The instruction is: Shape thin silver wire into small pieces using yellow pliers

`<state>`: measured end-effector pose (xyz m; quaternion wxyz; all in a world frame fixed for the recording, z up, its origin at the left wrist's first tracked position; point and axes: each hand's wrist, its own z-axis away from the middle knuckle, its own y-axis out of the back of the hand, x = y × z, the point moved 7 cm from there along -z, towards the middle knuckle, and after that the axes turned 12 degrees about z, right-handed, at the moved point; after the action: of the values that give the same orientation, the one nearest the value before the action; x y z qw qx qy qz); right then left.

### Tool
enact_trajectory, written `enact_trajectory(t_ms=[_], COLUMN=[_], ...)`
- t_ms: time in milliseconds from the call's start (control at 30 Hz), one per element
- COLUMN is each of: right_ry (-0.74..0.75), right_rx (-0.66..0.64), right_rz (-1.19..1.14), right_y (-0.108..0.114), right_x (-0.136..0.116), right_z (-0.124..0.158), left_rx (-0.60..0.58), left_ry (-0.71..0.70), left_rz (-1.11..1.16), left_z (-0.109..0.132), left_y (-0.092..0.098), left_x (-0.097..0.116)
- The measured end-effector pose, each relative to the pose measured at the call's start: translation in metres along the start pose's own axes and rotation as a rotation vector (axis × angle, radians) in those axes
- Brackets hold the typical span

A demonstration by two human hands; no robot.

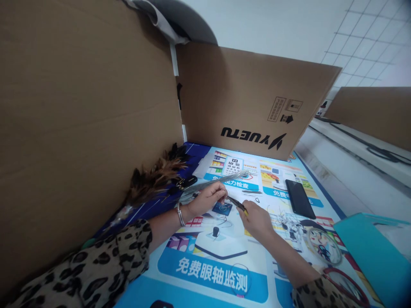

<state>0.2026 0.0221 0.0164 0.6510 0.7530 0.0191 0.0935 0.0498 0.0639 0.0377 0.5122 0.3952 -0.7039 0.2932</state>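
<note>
My left hand, with a silver bangle at the wrist, is closed in a pinch on what looks like a thin wire, mostly hidden by the fingers. My right hand grips a pair of pliers with dark jaws and a bit of yellow on the handle. The jaws point left and meet the left fingertips. Just beyond the left hand lies a bundle of straight silvery wires. Several short dark pieces of wire rest behind the pliers.
A black phone lies at right, near scattered small wire pieces and a round clear dish. A teal box stands far right. Brown feathers line the left cardboard panel. Another cardboard panel closes the back.
</note>
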Motion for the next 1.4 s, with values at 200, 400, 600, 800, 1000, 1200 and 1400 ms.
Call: enact_trajectory(t_ms=[200, 400, 600, 800, 1000, 1200, 1400], right_ry=[0.001, -0.008, -0.013, 0.001, -0.009, -0.005, -0.011], right_rx=[-0.012, -0.02, -0.041, -0.015, -0.014, 0.002, -0.007], right_rz=[-0.005, -0.009, 0.001, -0.004, 0.01, 0.01, 0.015], right_y=[0.0015, 0.0032, 0.0026, 0.0015, 0.0004, 0.0024, 0.0016], right_x=[-0.0009, -0.0008, -0.0013, -0.0014, -0.0007, -0.0011, -0.0007], right_z=[0.0006, 0.0013, 0.0007, 0.0007, 0.0007, 0.0009, 0.0011], left_rx=[-0.002, 0.005, 0.0, 0.008, 0.008, 0.007, 0.012], left_ry=[-0.006, -0.001, -0.006, -0.005, 0.008, 0.006, 0.014], left_rz=[-0.009, -0.01, -0.009, -0.014, -0.002, 0.004, 0.009], left_z=[0.0003, -0.0001, 0.0004, 0.0, 0.0, -0.0001, 0.0], left_y=[-0.0008, -0.0006, -0.0015, 0.0001, 0.0001, 0.0005, 0.001], left_x=[0.0021, 0.0017, 0.0039, 0.0008, -0.0011, -0.0018, -0.0029])
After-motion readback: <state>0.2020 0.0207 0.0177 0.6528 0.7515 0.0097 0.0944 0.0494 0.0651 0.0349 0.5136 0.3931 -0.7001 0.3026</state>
